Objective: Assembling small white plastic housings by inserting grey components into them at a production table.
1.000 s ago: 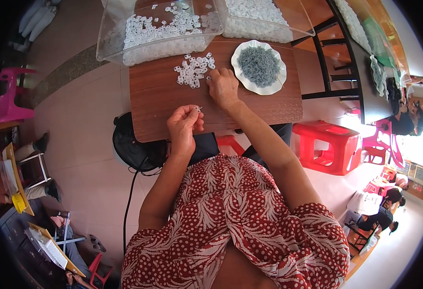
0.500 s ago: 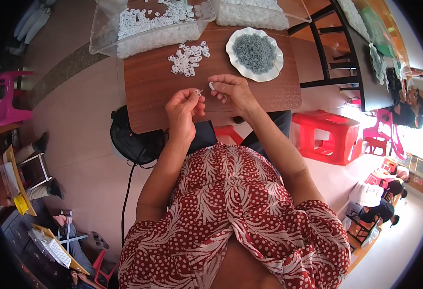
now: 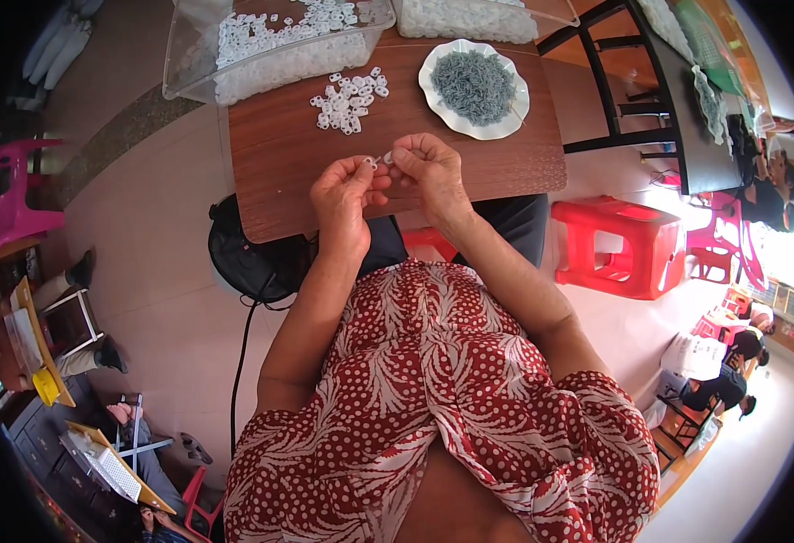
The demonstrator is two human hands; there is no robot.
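Over the near part of the brown table [image 3: 279, 172], my left hand [image 3: 344, 188] pinches a small white piece with holes [image 3: 372, 164]. Close against it, my right hand [image 3: 433, 174] grips another small white plastic piece [image 3: 388, 157] between thumb and fingertips. The two pieces almost meet; whether they touch is too small to tell. Just beyond lies a loose pile of white two-holed pieces [image 3: 350, 101]. To the right of that pile stands a white wavy-edged plate [image 3: 451, 126] heaped with small grey-blue parts [image 3: 474, 86].
Clear plastic bins [image 3: 189, 86] of white pieces stand along the table's far side. A red stool [image 3: 618, 249] is at the right, near a black-framed table [image 3: 677, 100]. A black bag-like object with a cord [image 3: 256, 262] sits by my left leg. Other people work at both sides.
My right hand has moved left, bringing its white piece up to the one in my left hand. The whole view has shifted slightly.
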